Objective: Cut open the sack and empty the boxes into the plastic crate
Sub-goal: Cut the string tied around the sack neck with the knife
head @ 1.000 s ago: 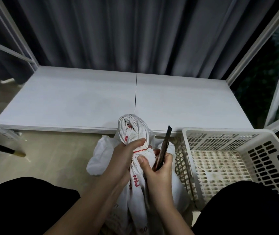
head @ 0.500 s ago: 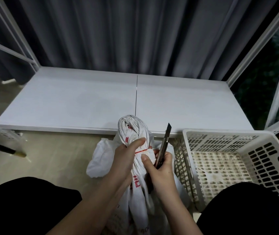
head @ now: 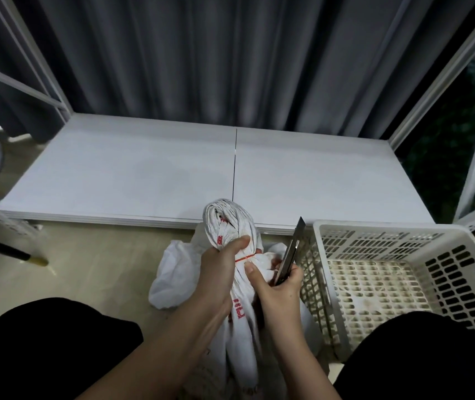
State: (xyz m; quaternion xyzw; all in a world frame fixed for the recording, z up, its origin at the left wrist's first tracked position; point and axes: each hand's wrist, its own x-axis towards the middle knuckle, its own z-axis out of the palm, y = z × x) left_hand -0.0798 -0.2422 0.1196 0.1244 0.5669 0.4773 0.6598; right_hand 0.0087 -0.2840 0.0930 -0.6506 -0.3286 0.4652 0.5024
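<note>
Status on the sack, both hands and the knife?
Left hand grips sack neck. Right hand holds utility knife, blade up, clear of red tie. Sack uncut. Crate empty.

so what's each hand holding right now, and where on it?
Left hand grips the sack at its bunched neck, just below the twisted top, by the red tie. Right hand holds the utility knife by its handle, blade pointing up.
</note>
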